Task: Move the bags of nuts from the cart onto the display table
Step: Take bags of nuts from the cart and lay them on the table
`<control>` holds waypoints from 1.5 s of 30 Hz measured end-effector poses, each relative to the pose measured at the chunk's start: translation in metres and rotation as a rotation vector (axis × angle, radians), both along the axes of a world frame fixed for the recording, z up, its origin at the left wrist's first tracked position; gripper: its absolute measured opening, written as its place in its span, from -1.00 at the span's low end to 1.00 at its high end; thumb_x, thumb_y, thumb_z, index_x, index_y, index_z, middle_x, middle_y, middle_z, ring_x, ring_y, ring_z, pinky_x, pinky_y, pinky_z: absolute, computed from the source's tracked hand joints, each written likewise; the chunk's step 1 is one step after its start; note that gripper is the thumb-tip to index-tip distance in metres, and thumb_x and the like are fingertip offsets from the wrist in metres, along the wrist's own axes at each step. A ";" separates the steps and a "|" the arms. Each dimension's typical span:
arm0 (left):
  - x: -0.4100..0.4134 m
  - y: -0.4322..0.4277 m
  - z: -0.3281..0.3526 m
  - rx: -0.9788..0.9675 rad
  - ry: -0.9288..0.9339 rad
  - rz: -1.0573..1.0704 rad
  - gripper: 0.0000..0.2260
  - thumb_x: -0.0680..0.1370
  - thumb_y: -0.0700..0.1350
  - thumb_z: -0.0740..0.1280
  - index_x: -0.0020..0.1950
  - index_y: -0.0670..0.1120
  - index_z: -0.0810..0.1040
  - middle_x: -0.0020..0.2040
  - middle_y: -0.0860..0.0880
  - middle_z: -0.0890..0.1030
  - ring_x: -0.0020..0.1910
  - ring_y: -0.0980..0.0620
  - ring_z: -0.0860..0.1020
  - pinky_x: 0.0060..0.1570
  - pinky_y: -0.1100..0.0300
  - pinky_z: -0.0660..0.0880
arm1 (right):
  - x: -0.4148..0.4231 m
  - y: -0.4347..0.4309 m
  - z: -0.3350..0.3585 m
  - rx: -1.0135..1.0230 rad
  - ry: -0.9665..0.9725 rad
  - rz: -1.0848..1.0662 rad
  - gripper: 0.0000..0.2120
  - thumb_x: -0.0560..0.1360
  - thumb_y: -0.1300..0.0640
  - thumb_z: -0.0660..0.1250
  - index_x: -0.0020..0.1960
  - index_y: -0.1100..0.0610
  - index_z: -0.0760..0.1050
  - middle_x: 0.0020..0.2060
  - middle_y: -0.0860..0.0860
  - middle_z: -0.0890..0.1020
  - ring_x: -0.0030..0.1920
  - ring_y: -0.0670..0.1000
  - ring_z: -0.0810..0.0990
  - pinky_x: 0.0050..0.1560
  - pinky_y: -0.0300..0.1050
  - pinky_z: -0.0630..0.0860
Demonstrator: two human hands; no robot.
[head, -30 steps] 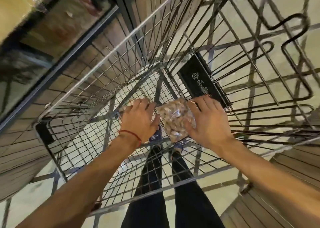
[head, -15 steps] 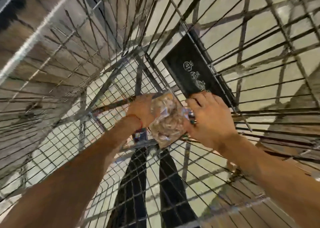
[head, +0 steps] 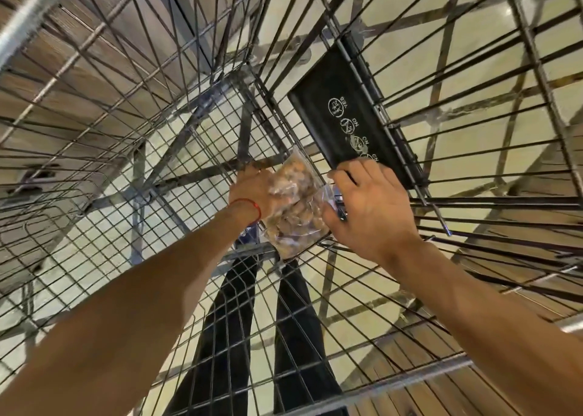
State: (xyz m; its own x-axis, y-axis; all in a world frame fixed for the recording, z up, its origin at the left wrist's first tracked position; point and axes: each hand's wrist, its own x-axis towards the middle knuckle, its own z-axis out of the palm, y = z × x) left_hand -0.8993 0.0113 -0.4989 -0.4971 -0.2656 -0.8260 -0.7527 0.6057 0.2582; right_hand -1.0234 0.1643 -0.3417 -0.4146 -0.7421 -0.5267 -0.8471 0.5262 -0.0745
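While both arms reach down into it, the wire cart [head: 132, 137] fills nearly the whole view, its thin dark bars fanning out on every side and its fine mesh floor lying under the hands. Pale floor tiles [head: 473, 52] show through the bars at the far right, and brown wood-grain planks [head: 79, 77] through the far left side. Below the mesh, near the middle, stand the person's two legs in black trousers [head: 293, 336]. A black plastic flap [head: 347, 112] hangs on the wire panel at the far right of the basket, printed with small white round pictograms and the words YES and NO.

Next in size come the hands. The left hand [head: 252, 191] (a thin red thread [head: 249, 205] circles its wrist) has its grip closed on the left edge of the bag of nuts [head: 293, 207], fingers tucked behind the plastic and out of sight. The right hand [head: 372, 207] lies against the bag's right edge, fingers curled over toward the flap; whether that grip is pinching the plastic or only resting on it I cannot tell.

That bag is clear and crinkled, packed with light brown nuts, and sits between the two hands, low inside the cart just over the mesh floor, tilted with its upper corner toward the far side.
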 end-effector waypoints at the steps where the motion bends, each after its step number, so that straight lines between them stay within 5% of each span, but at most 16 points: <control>1: 0.000 0.001 -0.001 -0.030 0.004 -0.008 -0.31 0.51 0.41 0.30 0.47 -0.01 0.39 0.38 -0.20 0.39 0.36 -0.20 0.41 0.20 -0.04 0.55 | -0.001 0.000 0.000 -0.009 -0.003 -0.001 -0.51 0.56 -0.20 0.18 0.27 0.13 0.57 0.18 0.08 0.59 0.24 0.14 0.53 0.31 0.12 0.45; 5: 0.008 0.011 0.000 -0.014 0.112 0.153 -0.46 0.54 0.23 0.43 0.32 -0.10 0.41 0.27 -0.14 0.51 0.28 -0.18 0.50 0.22 -0.10 0.55 | 0.000 0.001 0.000 -0.043 -0.012 -0.003 -0.53 0.55 -0.17 0.20 0.25 0.14 0.58 0.19 0.08 0.59 0.25 0.15 0.52 0.30 0.10 0.45; 11: 0.050 -0.003 0.010 0.141 0.182 0.678 -0.65 0.51 0.05 0.43 0.16 -0.09 0.41 -0.09 0.01 0.64 -0.09 -0.03 0.67 -0.21 0.09 0.64 | 0.005 -0.009 0.004 -0.030 -0.093 -0.042 -0.52 0.55 -0.13 0.22 0.34 0.12 0.55 0.20 0.09 0.59 0.26 0.15 0.52 0.29 0.13 0.50; 16: 0.086 -0.020 0.016 0.275 0.129 0.999 -0.59 0.53 -0.20 0.50 0.25 -0.07 0.36 0.12 -0.06 0.56 -0.02 0.02 0.59 -0.24 0.32 0.54 | 0.009 -0.030 -0.015 0.051 -0.255 -0.045 -0.55 0.57 0.02 0.37 0.44 0.05 0.47 0.33 0.04 0.54 0.36 0.09 0.49 0.29 0.13 0.58; 22: 0.107 -0.015 0.012 0.163 0.043 0.995 -0.38 0.48 -0.12 0.57 0.43 -0.16 0.35 0.17 -0.10 0.53 0.09 -0.10 0.54 0.20 0.05 0.50 | 0.023 -0.043 -0.075 0.237 -0.429 0.083 -0.33 0.52 0.05 0.51 0.57 0.03 0.38 0.46 0.02 0.47 0.46 0.12 0.46 0.41 -0.02 0.40; 26: 0.114 -0.014 0.006 0.264 0.018 1.023 -0.38 0.35 -0.12 0.61 0.34 -0.14 0.44 0.19 -0.06 0.60 0.16 -0.08 0.60 0.14 0.04 0.60 | 0.028 -0.033 -0.109 0.314 -0.348 0.302 -0.18 0.43 -0.25 0.53 0.58 -0.01 0.33 0.46 0.01 0.47 0.46 0.07 0.43 0.52 0.05 0.26; 30: 0.118 -0.011 0.003 0.267 0.004 1.030 -0.63 0.46 -0.17 0.56 0.18 -0.03 0.50 0.09 -0.02 0.63 0.08 0.00 0.61 -0.04 0.21 0.55 | 0.035 -0.020 -0.119 0.350 -0.254 0.398 -0.07 0.44 -0.38 0.44 0.64 -0.02 0.19 0.56 0.05 0.36 0.56 0.13 0.33 0.64 0.19 0.09; 32: 0.117 -0.010 0.005 0.273 0.005 1.041 -0.71 0.49 -0.22 0.53 0.10 -0.02 0.49 0.03 0.01 0.61 0.01 0.05 0.58 -0.14 0.28 0.49 | 0.040 -0.019 -0.118 0.361 -0.211 0.416 -0.09 0.44 -0.36 0.45 0.63 -0.03 0.18 0.55 0.06 0.37 0.56 0.15 0.33 0.61 0.23 0.12; 35: 0.118 -0.013 0.012 0.296 0.006 1.079 -0.61 0.50 -0.24 0.53 0.23 -0.10 0.44 0.04 0.02 0.58 -0.02 0.04 0.57 -0.25 0.25 0.55 | 0.046 -0.024 -0.119 0.388 -0.202 0.398 -0.24 0.45 -0.23 0.51 0.54 -0.03 0.32 0.46 0.06 0.44 0.49 0.16 0.37 0.52 0.23 0.21; 40: 0.119 -0.019 0.020 0.284 0.001 1.061 -0.66 0.51 -0.18 0.52 0.20 -0.03 0.48 0.07 0.01 0.61 0.07 -0.02 0.61 0.08 0.01 0.65 | 0.048 -0.025 -0.116 0.377 -0.234 0.383 -0.33 0.43 -0.22 0.55 0.43 0.02 0.44 0.35 0.06 0.51 0.42 0.12 0.44 0.42 0.11 0.38; 43: 0.124 -0.021 0.024 0.275 0.007 1.072 -0.78 0.54 -0.23 0.50 0.05 -0.06 0.49 -0.05 0.01 0.58 -0.05 0.06 0.59 -0.21 0.35 0.61 | 0.053 -0.020 -0.111 0.326 -0.269 0.302 -0.41 0.47 -0.11 0.56 0.37 0.09 0.44 0.29 0.07 0.58 0.30 0.12 0.59 0.28 0.05 0.51; 45: 0.126 -0.021 0.030 0.263 0.004 1.083 -0.74 0.52 -0.31 0.49 -0.10 0.00 0.49 -0.09 0.00 0.60 -0.02 0.01 0.61 -0.14 0.29 0.62 | 0.056 -0.020 -0.106 0.307 -0.261 0.213 -0.52 0.51 -0.04 0.54 0.31 0.10 0.43 0.22 0.08 0.65 0.24 0.15 0.65 0.20 0.04 0.52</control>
